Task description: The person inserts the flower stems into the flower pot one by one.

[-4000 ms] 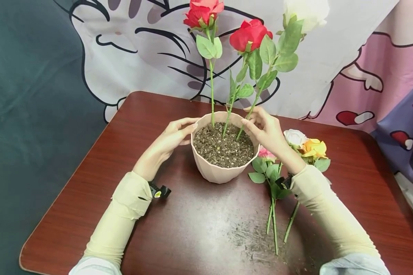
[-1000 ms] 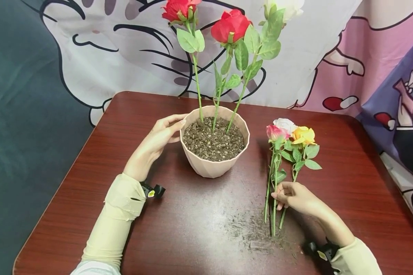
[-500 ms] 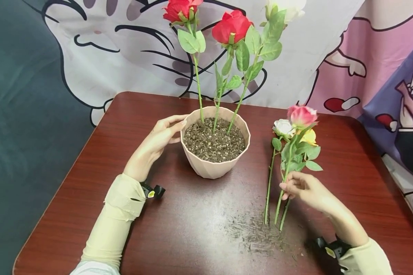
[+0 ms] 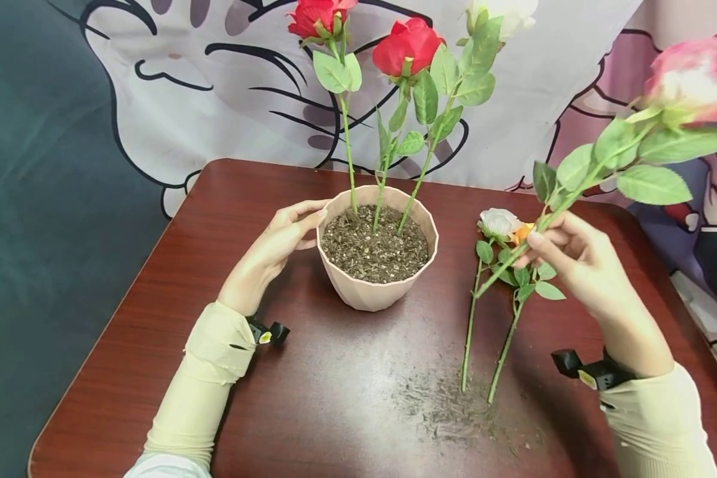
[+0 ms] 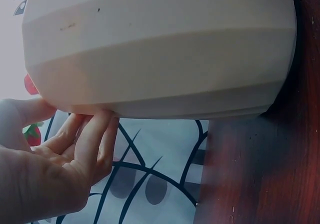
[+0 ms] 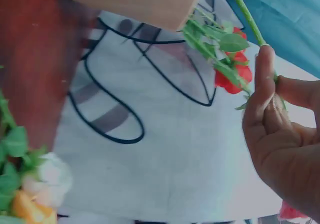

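Observation:
My left hand (image 4: 267,255) holds the near-left rim of a pale pink flowerpot (image 4: 367,295) full of dark soil. In the left wrist view, the thumb lies at the rim and the fingers against the outer wall of the flowerpot (image 5: 165,74). Two red roses (image 4: 407,48) and a white rose (image 4: 510,16) stand upright in the soil. Raised to the right of the pot, my right hand (image 4: 594,269) pinches the stem of a pink-and-white rose (image 4: 690,86) between thumb and fingers. The bloom tilts to the upper right, and the bare stem end points down-left.
On the brown table (image 4: 311,398) lie a white rose (image 4: 498,222) and a yellow-orange rose (image 4: 521,233), partly behind the held stem and right hand. Spilled soil (image 4: 448,408) is scattered near their stem ends. A cartoon-printed cloth (image 4: 233,119) hangs behind the table.
My right hand left the pot rim, took the pink-and-white rose from the flowers on the table, and lifted it up and right. The left hand has stayed at the pot.

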Demonstrator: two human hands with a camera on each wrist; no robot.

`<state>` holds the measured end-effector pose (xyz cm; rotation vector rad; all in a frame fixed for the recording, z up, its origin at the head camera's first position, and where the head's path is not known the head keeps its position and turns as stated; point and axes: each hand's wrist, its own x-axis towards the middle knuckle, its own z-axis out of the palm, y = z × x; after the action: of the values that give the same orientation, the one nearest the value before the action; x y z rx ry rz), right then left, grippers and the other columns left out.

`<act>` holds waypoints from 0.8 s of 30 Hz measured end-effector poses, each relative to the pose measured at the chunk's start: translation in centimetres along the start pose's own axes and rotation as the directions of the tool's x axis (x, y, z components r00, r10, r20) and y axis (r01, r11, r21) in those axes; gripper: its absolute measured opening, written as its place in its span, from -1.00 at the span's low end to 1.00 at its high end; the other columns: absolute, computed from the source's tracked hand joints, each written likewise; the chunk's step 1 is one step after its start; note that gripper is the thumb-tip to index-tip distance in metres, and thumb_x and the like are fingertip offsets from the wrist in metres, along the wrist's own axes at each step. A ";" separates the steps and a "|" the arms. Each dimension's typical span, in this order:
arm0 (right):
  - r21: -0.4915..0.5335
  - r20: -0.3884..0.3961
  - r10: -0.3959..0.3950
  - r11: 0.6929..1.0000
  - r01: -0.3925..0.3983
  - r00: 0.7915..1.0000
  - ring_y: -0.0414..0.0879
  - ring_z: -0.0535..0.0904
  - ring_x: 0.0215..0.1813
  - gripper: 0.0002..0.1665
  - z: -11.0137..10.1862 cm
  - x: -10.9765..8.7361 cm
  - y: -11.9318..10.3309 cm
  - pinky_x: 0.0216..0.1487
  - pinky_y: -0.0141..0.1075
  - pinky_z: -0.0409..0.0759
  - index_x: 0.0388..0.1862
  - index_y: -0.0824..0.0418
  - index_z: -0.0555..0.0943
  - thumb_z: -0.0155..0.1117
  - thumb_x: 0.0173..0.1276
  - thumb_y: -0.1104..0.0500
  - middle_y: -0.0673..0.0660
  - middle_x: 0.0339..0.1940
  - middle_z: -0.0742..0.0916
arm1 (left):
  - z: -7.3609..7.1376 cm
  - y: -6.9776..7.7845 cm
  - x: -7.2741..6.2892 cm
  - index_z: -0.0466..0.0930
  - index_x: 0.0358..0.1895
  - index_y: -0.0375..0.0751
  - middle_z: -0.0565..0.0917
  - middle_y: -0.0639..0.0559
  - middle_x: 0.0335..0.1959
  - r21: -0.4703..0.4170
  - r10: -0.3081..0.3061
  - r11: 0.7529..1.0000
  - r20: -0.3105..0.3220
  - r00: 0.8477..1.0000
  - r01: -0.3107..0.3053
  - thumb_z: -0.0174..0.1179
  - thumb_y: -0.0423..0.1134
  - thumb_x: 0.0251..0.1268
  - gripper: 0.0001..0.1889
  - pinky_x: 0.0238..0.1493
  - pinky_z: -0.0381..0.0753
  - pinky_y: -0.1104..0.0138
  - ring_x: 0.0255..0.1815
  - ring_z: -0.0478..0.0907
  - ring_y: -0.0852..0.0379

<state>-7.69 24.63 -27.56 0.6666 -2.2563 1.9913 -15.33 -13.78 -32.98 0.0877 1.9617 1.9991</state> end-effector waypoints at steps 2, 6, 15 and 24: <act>0.085 -0.016 -0.063 0.994 0.064 0.998 -0.13 0.67 -0.43 -0.86 0.4 0.8 -0.4 -0.36 -0.46 0.57 -0.27 0.43 0.46 -0.03 0.32 0.56 0.16 -0.45 0.74 | 0.1 0.0 0.0 0.33 0.31 -0.20 0.43 -0.08 0.19 -0.007 -0.002 1.000 0.008 1.000 0.002 -0.02 -0.22 0.42 -0.57 0.11 0.46 0.17 0.09 0.42 0.16; 0.150 -0.068 -0.163 0.974 0.171 0.984 -0.09 0.66 -0.44 -0.88 2.1 2.7 -1.0 -0.36 -0.44 0.56 -0.27 0.46 0.46 -0.03 0.32 0.55 0.22 -0.42 0.73 | 0.0 -0.1 0.1 0.33 0.31 -0.19 0.43 -0.10 0.19 -0.003 0.000 1.000 0.003 1.000 0.000 -0.02 -0.22 0.43 -0.57 0.09 0.47 0.18 0.07 0.43 0.17; -0.231 0.009 -0.307 0.926 0.300 0.952 -0.19 0.64 -0.36 -0.89 6.9 6.8 -0.5 -0.30 -0.44 0.57 -0.23 0.53 0.42 0.08 0.34 0.43 0.06 -0.39 0.73 | 0.0 -0.3 0.2 0.35 0.30 -0.18 0.44 -0.08 0.18 -0.024 0.009 1.000 0.003 1.000 -0.009 -0.02 -0.23 0.42 -0.58 0.10 0.47 0.18 0.07 0.43 0.17; -0.459 0.139 -0.291 0.828 0.322 0.947 -0.21 0.55 -0.53 -0.94 10.5 9.2 2.6 -0.51 -0.42 0.48 -0.22 0.33 0.44 0.11 0.37 0.33 0.09 -0.46 0.72 | 0.1 -0.3 0.0 0.36 0.29 -0.19 0.42 -0.09 0.20 -0.025 0.006 1.000 -0.006 1.000 -0.006 -0.02 -0.24 0.42 -0.59 0.16 0.43 0.10 0.13 0.40 0.11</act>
<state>-14.48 12.19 -28.71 0.9611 -2.3519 1.2154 -15.22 -13.74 -33.27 0.0811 1.9416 2.0298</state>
